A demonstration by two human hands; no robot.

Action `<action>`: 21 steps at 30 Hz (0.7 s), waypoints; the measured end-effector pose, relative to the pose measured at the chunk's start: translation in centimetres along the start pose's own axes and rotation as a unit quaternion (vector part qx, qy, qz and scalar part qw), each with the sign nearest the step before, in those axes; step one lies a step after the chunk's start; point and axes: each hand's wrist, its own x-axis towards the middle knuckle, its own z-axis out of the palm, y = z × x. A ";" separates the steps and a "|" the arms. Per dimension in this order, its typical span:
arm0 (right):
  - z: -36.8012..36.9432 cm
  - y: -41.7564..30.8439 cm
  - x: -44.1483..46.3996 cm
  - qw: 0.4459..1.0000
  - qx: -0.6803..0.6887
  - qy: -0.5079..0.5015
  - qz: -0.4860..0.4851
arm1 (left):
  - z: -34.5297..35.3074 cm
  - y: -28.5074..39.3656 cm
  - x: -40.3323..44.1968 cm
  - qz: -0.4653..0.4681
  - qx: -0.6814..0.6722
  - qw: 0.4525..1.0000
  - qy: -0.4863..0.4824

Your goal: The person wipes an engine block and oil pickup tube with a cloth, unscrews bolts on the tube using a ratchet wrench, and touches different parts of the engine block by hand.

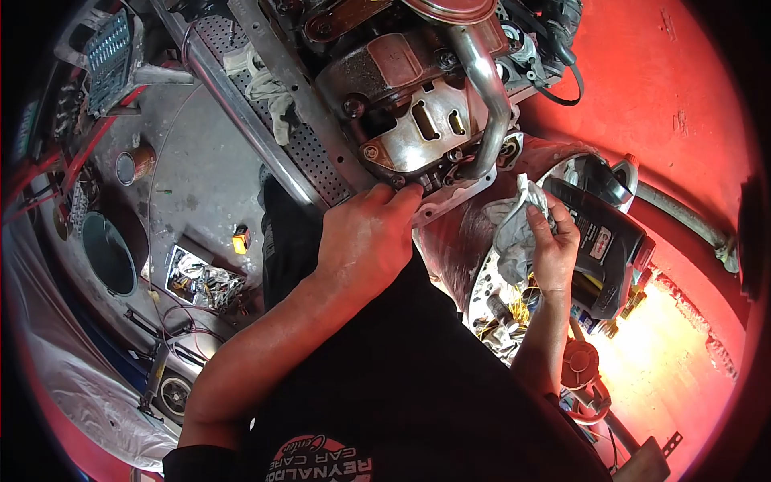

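Note:
My left hand (368,233) is at the lower edge of an oily engine (393,60), back of the hand toward me. Its fingers are curled in against the metal, and whatever the fingertips grip is hidden. Just above them is a flat metal plate (418,132) with slots in it. A bent silver pipe (484,88) runs down the engine's right side. Off to the right, my right hand (556,245) pinches a crumpled whitish rag (514,233) between thumb and fingers, apart from the engine.
Black oil bottles (598,241) stand beside my right hand. White gloves (269,92) lie on a perforated metal tray (317,161). On the floor at left are a bucket (110,253), a can (135,165), a box of metal parts (201,281) and a yellow object (241,238). A red wall (642,88) borders the right.

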 end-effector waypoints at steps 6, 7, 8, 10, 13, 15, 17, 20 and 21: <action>0.3 -0.2 0.0 1.000 -0.006 0.001 -0.003 | 0.0 0.1 0.0 -0.002 -0.017 1.000 0.015; 0.2 -0.1 0.0 1.000 -0.006 0.003 -0.003 | 0.1 0.2 -0.1 -0.001 -0.017 1.000 0.014; 0.2 0.0 -0.1 1.000 -0.001 0.007 0.007 | 0.3 0.2 -0.1 0.000 -0.034 0.999 0.020; -0.1 0.4 -0.2 1.000 0.004 0.012 0.018 | 0.4 0.2 -0.3 0.002 -0.050 0.998 0.025; -0.4 -0.2 -1.1 0.964 0.248 -0.018 0.097 | -0.2 0.2 -1.1 0.035 -0.094 0.992 0.071; 0.4 -1.5 -2.5 0.908 0.380 -0.012 0.177 | -1.3 0.4 -2.3 0.076 -0.098 0.990 0.059; 1.0 -3.4 -4.5 0.913 0.351 -0.083 0.190 | -1.5 1.2 -3.3 0.100 -0.098 0.990 0.027; 5.5 -4.7 -6.7 0.948 0.283 -0.076 0.126 | -1.7 1.6 -3.7 0.151 -0.085 0.984 -0.036; 5.5 -3.9 -7.3 0.926 0.332 -0.096 0.150 | -1.9 1.5 -3.9 0.154 -0.080 0.982 -0.080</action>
